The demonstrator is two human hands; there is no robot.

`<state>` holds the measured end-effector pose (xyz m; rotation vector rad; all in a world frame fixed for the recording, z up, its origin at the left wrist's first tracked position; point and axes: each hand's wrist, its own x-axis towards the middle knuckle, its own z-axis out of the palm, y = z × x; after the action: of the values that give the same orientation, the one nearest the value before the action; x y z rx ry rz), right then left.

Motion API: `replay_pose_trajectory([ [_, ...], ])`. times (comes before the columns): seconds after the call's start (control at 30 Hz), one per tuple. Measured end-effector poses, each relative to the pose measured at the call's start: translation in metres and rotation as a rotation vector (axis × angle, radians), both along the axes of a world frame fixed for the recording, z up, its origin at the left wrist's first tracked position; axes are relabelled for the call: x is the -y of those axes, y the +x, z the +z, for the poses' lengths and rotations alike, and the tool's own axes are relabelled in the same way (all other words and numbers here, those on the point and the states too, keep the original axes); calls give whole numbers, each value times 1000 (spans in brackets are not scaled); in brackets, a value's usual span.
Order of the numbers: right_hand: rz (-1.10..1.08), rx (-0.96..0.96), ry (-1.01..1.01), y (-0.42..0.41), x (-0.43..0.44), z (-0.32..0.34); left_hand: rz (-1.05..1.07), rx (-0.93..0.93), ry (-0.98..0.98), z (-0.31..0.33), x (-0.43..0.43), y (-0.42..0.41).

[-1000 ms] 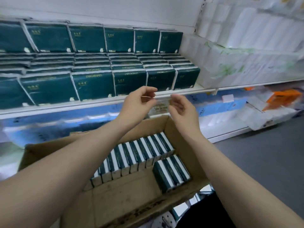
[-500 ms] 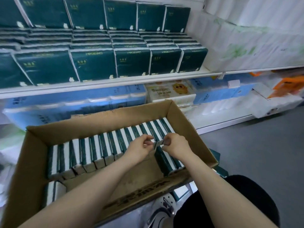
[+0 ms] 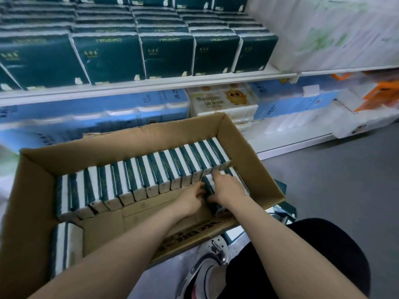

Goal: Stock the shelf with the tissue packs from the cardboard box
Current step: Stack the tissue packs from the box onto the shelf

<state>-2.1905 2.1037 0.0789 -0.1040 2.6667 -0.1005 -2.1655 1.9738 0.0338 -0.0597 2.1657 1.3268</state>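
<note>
Head camera: both hands are down in the cardboard box. The right hand curls its fingers over the top of a few tissue packs, and the left hand appears to pinch their left side, though blur hides the fingertips. Just beyond the fingers stands the long row of packs; well above them, the stocked shelf.

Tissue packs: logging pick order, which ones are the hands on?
The short stack by the right wall of the box, nearer than the long row; left hand and right hand grip it.
</note>
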Motion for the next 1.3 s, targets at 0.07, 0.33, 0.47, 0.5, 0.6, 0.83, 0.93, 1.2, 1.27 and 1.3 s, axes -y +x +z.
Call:
replay_pose_trajectory([
  [0.07,6,2,31,-1,1,-1,-10,10,29,1,0,1],
  [0.33,-158,18,-214,-18,3,29,247,-460,-5,30,21,2],
  [0.47,-269,-12,-432,-26,8,45,277,-611,-62,41,37,-6],
  [0.5,-296,-7,-487,-27,9,48,265,-605,-69,44,41,-9],
  [0.6,-366,22,-659,-28,13,60,255,-517,-16,56,53,-12],
  [0.83,-438,33,-899,-23,31,81,305,-423,129,82,84,-16],
  [0.93,-421,16,-953,-19,39,87,319,-426,143,93,98,-15],
  [1.2,-436,29,-1196,-20,67,101,452,-468,171,129,146,-13],
  [1.27,-413,65,-1275,-22,78,109,481,-499,191,139,158,-14],
  [1.3,-391,77,-1307,-23,84,115,491,-529,176,144,164,-15],
])
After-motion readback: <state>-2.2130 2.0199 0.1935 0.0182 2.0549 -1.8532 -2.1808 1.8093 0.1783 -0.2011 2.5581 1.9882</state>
